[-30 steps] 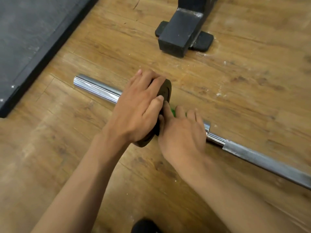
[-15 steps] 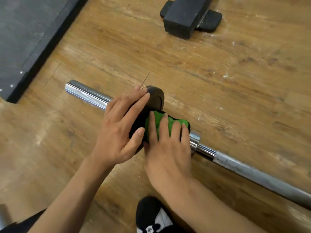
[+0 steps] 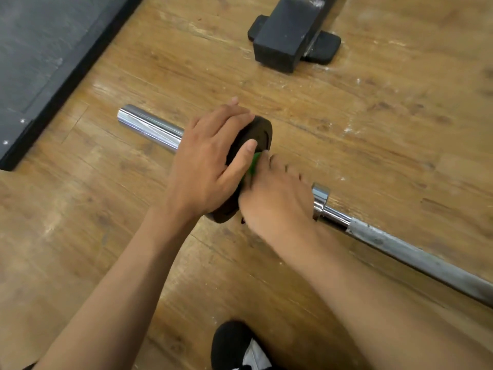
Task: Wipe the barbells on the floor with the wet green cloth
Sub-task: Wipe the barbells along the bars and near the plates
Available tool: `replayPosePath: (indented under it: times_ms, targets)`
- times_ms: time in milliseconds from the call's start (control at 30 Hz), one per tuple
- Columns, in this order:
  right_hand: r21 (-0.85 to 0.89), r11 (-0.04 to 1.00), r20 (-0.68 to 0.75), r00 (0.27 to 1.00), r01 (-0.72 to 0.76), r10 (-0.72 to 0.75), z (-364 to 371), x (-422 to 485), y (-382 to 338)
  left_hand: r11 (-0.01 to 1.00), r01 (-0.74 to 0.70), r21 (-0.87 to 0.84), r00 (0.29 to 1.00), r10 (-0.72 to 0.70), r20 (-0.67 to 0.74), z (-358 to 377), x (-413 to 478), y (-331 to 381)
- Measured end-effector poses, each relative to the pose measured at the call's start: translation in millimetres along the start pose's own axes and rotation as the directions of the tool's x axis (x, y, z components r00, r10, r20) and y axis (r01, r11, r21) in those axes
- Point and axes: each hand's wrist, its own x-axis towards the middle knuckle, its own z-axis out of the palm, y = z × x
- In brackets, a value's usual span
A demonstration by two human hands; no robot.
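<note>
Head view: barbell (image 3: 149, 128) on the floor (image 3: 373, 129), black plate (image 3: 262, 134) on its sleeve.
Left hand (image 3: 210, 166): clasps the plate's rim.
Right hand (image 3: 274, 198): on the green cloth (image 3: 253, 164) at the plate's inner face; grip blurred, cannot tell.
Progress: plate wipe apparently under way; shaft (image 3: 413, 255) likely left.

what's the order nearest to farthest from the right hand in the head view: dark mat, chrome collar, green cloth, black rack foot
1. green cloth, held by the right hand against the weight plate
2. chrome collar, just right of it on the bar
3. black rack foot, top centre
4. dark mat, far top left
</note>
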Motion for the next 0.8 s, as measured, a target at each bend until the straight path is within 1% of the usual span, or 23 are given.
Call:
replayPosePath:
  times_ms: [33, 100, 133, 167, 233, 300, 367, 400, 467, 533, 600, 633, 667, 733, 800]
  targets:
    - [0.032, 0.999, 0.009, 1.000, -0.021, 0.020, -7.1, 16.0, 2.0, 1.000, 0.025, 0.005, 1.000, -0.024, -0.014, 4.4, -7.6, -0.7]
    - [0.064, 0.998, -0.045, 0.999, -0.017, 0.020, -16.6, 35.7, 8.1, 0.999, 0.049, -0.020, 0.998, -0.050, -0.041, 13.6, -21.6, -1.8]
    - [0.064, 0.998, -0.067, 0.998, -0.005, 0.010, -17.4, 38.2, 10.4, 0.999, 0.039, -0.038, 0.997, -0.041, -0.058, 17.2, -24.0, -3.2]
    - [0.038, 0.999, -0.073, 0.997, -0.001, 0.003, -16.3, 34.6, 11.2, 0.999, 0.017, -0.050, 0.997, -0.020, -0.070, 19.3, -21.8, -4.8]
    - [-0.077, 0.997, -0.114, 0.993, -0.016, 0.007, -5.7, 17.0, 7.4, 0.998, -0.038, -0.056, 0.998, 0.035, -0.055, 19.7, -7.7, -7.7]
    - [-0.183, 0.982, -0.199, 0.977, 0.041, -0.078, 12.1, -1.1, 7.6, 0.995, -0.077, -0.065, 0.997, 0.076, -0.013, 17.6, 8.8, -10.6]
    - [-0.174, 0.983, -0.268, 0.957, 0.067, -0.113, 21.1, -4.2, 11.4, 0.993, -0.091, -0.078, 0.996, 0.091, -0.009, 16.3, 21.5, -12.7]
    - [-0.173, 0.982, -0.276, 0.954, 0.071, -0.118, 18.7, 0.4, 12.4, 0.993, -0.099, -0.071, 0.995, 0.097, -0.030, 18.1, 24.1, -13.0]
    - [-0.158, 0.987, -0.251, 0.966, 0.028, -0.067, 4.8, 17.3, 11.3, 0.995, -0.100, -0.019, 0.990, 0.098, -0.100, 25.2, 20.8, -11.2]
    - [-0.068, 0.996, -0.198, 0.979, -0.053, 0.039, -14.7, 40.1, 9.9, 0.998, -0.051, 0.028, 0.989, 0.054, -0.139, 35.9, 7.6, -8.0]
    - [0.011, 0.997, -0.240, 0.967, -0.083, 0.083, -20.6, 56.7, 12.3, 0.999, -0.006, 0.040, 0.990, 0.011, -0.141, 44.4, -2.4, -6.5]
    - [-0.007, 0.996, -0.269, 0.959, -0.091, 0.085, -19.7, 56.5, 12.5, 0.999, -0.003, 0.037, 0.991, 0.008, -0.135, 46.4, -1.2, -6.9]
    - [-0.052, 0.994, -0.306, 0.949, -0.091, 0.071, -14.5, 52.6, 12.9, 0.999, -0.013, 0.035, 0.992, 0.017, -0.126, 46.9, 4.8, -8.1]
    - [-0.133, 0.990, -0.382, 0.924, -0.048, -0.007, 5.5, 37.9, 16.7, 0.997, -0.064, 0.034, 0.991, 0.068, -0.113, 45.3, 25.7, -11.7]
    - [-0.159, 0.987, -0.397, 0.915, 0.006, -0.070, 13.2, 34.5, 25.2, 0.992, -0.121, 0.020, 0.988, 0.123, -0.092, 43.6, 47.6, -14.2]
